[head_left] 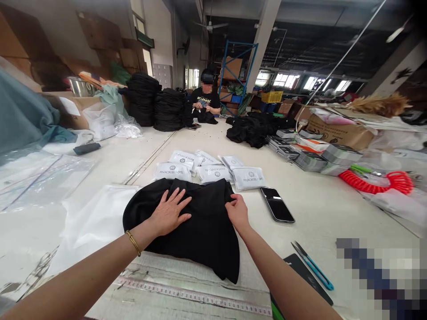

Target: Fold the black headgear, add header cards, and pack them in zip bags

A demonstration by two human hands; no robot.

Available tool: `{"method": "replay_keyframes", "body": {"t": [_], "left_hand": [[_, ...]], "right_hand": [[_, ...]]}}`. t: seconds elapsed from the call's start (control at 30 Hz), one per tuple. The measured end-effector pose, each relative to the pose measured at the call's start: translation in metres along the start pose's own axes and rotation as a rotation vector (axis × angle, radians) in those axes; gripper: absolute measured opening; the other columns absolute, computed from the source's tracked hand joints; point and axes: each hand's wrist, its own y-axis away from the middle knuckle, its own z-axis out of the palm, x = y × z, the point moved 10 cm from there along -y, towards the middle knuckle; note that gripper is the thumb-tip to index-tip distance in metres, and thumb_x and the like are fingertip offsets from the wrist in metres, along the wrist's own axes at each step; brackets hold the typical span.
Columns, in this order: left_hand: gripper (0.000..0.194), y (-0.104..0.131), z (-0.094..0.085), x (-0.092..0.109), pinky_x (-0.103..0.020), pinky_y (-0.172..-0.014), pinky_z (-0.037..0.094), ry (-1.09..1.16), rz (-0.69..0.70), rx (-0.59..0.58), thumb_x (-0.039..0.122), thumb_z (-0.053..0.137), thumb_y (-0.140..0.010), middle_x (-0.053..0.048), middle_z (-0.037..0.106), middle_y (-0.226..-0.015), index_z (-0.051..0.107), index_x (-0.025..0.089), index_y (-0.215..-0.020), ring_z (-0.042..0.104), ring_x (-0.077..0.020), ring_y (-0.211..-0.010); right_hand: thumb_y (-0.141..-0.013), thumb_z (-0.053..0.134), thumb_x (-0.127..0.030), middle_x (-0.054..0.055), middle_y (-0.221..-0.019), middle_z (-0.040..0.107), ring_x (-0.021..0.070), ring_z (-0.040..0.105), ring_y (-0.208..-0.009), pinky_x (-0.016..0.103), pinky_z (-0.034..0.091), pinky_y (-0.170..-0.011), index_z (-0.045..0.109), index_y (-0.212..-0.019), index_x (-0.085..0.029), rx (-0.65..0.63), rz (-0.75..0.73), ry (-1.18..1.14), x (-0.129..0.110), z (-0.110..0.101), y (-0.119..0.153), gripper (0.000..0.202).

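Two bare forearms [93, 272] reached across the table [320, 209], the left one wearing a gold-coloured bangle [133, 243], with a measuring tape [193, 293] stretched beneath them near the front. Black cloth [207, 240] lay folded between the hands, its left end over a white sheet [88, 218]. The left hand [169, 214] rested flat on it, fingers spread, its grip released; the right hand [238, 212] had its grip pinched on the cloth's right edge. Just beyond sat several white packets [250, 178] marked ROCKBROS. A phone [277, 205] lay right of the cloth, blue-handled snips [315, 268] nearer, and a co-worker [206, 101] handled dark fabric at the far end
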Motion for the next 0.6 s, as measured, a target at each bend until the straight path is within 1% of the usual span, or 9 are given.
{"method": "replay_keyframes", "body": {"t": [0.07,0.13,0.23,0.3,0.33,0.4,0.5,0.53,0.6], "left_hand": [[0.057,-0.004,0.001,-0.001,-0.056,-0.107,0.012,0.010,-0.003,-0.007,0.056,0.031,-0.090,-0.010,0.027,-0.148,0.034,0.027,-0.138,0.017,-0.0313,-0.137],[0.057,-0.010,0.010,-0.002,-0.057,-0.106,0.012,0.030,-0.012,-0.046,0.056,0.029,-0.090,-0.010,0.027,-0.148,0.035,0.028,-0.138,0.019,-0.0318,-0.136],[0.057,-0.017,0.026,-0.002,-0.060,-0.103,0.016,0.057,-0.011,-0.109,0.058,0.029,-0.089,-0.011,0.033,-0.145,0.041,0.028,-0.135,0.025,-0.0347,-0.134],[0.056,-0.020,0.030,-0.002,-0.061,-0.102,0.016,0.064,-0.004,-0.120,0.059,0.030,-0.088,-0.012,0.034,-0.145,0.043,0.028,-0.133,0.026,-0.0359,-0.133],[0.057,-0.021,0.029,-0.001,-0.062,-0.102,0.015,0.066,-0.002,-0.121,0.059,0.030,-0.088,-0.012,0.033,-0.145,0.043,0.028,-0.133,0.025,-0.0360,-0.133],[0.056,-0.023,0.021,0.002,-0.062,-0.103,0.010,0.065,0.000,-0.100,0.059,0.029,-0.088,-0.012,0.031,-0.146,0.043,0.029,-0.133,0.021,-0.0351,-0.135],[0.054,-0.033,0.007,0.019,-0.059,-0.106,0.005,0.074,0.040,-0.041,0.057,0.029,-0.089,-0.009,0.027,-0.149,0.040,0.031,-0.134,0.015,-0.0318,-0.137],[0.053,-0.038,0.006,0.027,-0.058,-0.106,0.005,0.082,0.059,-0.029,0.057,0.029,-0.089,-0.008,0.026,-0.149,0.040,0.031,-0.135,0.014,-0.0309,-0.137],[0.055,-0.050,0.013,0.040,-0.057,-0.106,0.007,0.104,0.078,-0.038,0.058,0.029,-0.089,-0.009,0.025,-0.149,0.037,0.031,-0.136,0.015,-0.0305,-0.137]], "right_hand": [[-0.073,0.047,-0.026,-0.002,-0.065,0.056,0.0182,0.056,-0.063,0.031,0.044,-0.066,0.050,-0.100,-0.020,0.047,-0.014,-0.011,0.004,-0.010,0.002,0.028],[-0.074,0.047,-0.030,0.000,-0.069,0.058,0.0184,0.056,-0.065,0.031,0.044,-0.066,0.050,-0.094,-0.020,0.054,-0.015,-0.012,0.009,-0.015,0.003,0.022],[-0.071,0.055,-0.038,0.001,-0.067,0.059,0.0190,0.057,-0.064,0.030,0.045,-0.062,0.052,-0.084,-0.020,-0.024,-0.026,-0.007,0.015,-0.006,0.002,0.023],[-0.069,0.057,-0.038,-0.002,-0.059,0.057,0.0176,0.056,-0.058,0.028,0.045,-0.058,0.052,-0.082,-0.020,-0.063,-0.047,0.000,0.014,0.002,0.002,0.022],[-0.069,0.056,-0.036,-0.004,-0.056,0.055,0.0167,0.055,-0.056,0.028,0.045,-0.057,0.052,-0.082,-0.021,-0.060,-0.058,0.007,0.013,0.004,0.002,0.021],[-0.072,0.051,-0.032,-0.005,-0.055,0.053,0.0156,0.054,-0.055,0.027,0.044,-0.058,0.050,-0.084,-0.021,-0.015,-0.075,0.032,0.011,0.002,0.002,0.017],[-0.075,0.046,-0.031,-0.005,-0.056,0.053,0.0160,0.055,-0.055,0.027,0.044,-0.056,0.050,-0.081,-0.021,0.036,-0.079,0.115,0.015,-0.006,-0.004,0.012],[-0.077,0.044,-0.033,-0.004,-0.055,0.054,0.0166,0.056,-0.054,0.027,0.044,-0.055,0.050,-0.078,-0.021,0.039,-0.078,0.154,0.017,-0.009,-0.009,0.014],[-0.081,0.039,-0.039,0.000,-0.059,0.057,0.0183,0.058,-0.057,0.029,0.045,-0.056,0.052,-0.077,-0.020,0.051,-0.080,0.245,0.022,-0.017,-0.023,0.023]]}}
